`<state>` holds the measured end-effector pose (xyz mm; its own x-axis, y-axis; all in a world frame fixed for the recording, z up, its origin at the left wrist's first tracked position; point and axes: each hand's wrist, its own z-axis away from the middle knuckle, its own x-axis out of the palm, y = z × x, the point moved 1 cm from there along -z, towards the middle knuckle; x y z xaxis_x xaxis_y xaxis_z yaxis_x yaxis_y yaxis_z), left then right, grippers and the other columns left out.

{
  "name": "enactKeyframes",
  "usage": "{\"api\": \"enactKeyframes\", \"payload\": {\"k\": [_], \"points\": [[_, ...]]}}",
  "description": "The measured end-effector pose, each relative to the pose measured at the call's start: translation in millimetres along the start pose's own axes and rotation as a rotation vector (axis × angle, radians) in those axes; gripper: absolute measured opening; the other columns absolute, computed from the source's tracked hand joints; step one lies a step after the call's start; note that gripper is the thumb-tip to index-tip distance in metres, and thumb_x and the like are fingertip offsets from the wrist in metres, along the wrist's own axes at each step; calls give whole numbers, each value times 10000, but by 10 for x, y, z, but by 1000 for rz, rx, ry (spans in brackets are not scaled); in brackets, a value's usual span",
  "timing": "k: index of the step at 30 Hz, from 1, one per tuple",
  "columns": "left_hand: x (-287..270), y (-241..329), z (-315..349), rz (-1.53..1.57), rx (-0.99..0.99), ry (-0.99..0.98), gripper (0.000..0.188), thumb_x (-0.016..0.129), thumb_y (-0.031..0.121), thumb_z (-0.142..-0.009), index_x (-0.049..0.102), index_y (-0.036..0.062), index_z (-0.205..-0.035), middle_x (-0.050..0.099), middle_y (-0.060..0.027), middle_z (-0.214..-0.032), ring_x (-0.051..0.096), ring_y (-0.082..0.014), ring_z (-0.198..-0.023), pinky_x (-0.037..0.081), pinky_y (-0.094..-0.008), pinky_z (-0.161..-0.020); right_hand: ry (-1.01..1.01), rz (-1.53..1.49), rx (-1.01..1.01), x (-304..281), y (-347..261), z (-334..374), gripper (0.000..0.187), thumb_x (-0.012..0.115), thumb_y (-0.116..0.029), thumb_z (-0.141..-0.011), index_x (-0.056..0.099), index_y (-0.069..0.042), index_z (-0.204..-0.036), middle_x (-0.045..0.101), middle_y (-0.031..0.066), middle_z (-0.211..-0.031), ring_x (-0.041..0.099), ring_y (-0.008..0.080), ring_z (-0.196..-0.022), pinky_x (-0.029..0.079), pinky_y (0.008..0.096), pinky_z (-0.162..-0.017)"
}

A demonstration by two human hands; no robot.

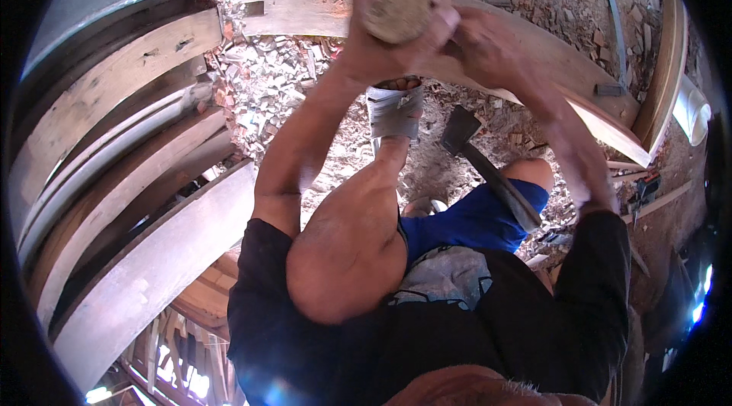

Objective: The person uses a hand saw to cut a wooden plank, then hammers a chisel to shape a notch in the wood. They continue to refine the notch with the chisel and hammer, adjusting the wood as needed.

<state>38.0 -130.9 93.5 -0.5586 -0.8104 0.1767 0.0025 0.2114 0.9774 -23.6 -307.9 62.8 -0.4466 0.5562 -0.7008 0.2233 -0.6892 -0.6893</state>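
Observation:
At the top middle, my left hand (pixel 370 51) is closed around a thick wooden piece with a round end (pixel 396 9) that faces up. My right hand (pixel 476 36) is beside it, fingers curled and partly hidden, slightly blurred; what it grips cannot be made out. Both hands are over a long, curved-looking plank (pixel 301 6) with a rectangular hole near its left end. Between the hands and my body, an axe-like tool with a dark metal head (pixel 461 129) rests with its handle (pixel 503 185) against my leg in blue shorts.
Several long boards (pixel 152 269) are stacked on the left. Wood chips (pixel 267 86) cover the ground around my foot, which has a grey wrap (pixel 394 111). At the right stand another plank (pixel 667 63) and a white curved piece (pixel 691 111). A thin strip (pixel 616 32) lies among the chips.

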Motion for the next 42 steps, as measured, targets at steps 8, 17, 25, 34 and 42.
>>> {"api": "enactKeyframes", "payload": {"k": [8,17,25,34,42], "points": [[66,117,14,-379,284,-156,221,768,26,-880,589,48,-1008,687,-56,-850,679,-105,-787,571,-289,-728,247,-156,-83,116,-45,53,316,751,-270,-890,720,-82,-1143,725,171,-1075,705,393,-926,574,474,-829],[-178,213,31,-263,56,35,467,830,129,-788,605,64,-1192,683,-49,-980,707,-181,-901,589,-329,-817,288,-85,-62,407,-10,-229,301,683,-241,-939,694,-56,-1175,707,215,-1118,672,434,-1021,567,510,-847],[1118,-55,619,-636,515,-531,246,682,237,-801,651,197,-1042,624,-93,-1217,579,-298,-1180,406,-499,-1038,337,-1114,385,-69,-43,1200,525,579,-272,-1060,519,9,-1499,658,120,-1357,619,193,-1240,483,334,-1067],[111,-306,312,-1043,38,86,629,633,386,-1016,441,-27,-1449,482,-230,-1381,457,-390,-1257,344,-530,-1092,199,-1309,532,-479,332,1285,721,716,-199,-962,383,33,-1558,650,89,-1104,633,127,-964,516,268,-856],[-240,-847,728,-780,-451,390,504,405,369,-1112,413,-34,-1414,683,-206,-1014,661,-302,-883,525,-447,-807,-307,-392,540,-767,16,1294,711,593,-58,-939,364,-52,-1612,631,294,-1273,646,419,-1140,487,449,-1004]]}}
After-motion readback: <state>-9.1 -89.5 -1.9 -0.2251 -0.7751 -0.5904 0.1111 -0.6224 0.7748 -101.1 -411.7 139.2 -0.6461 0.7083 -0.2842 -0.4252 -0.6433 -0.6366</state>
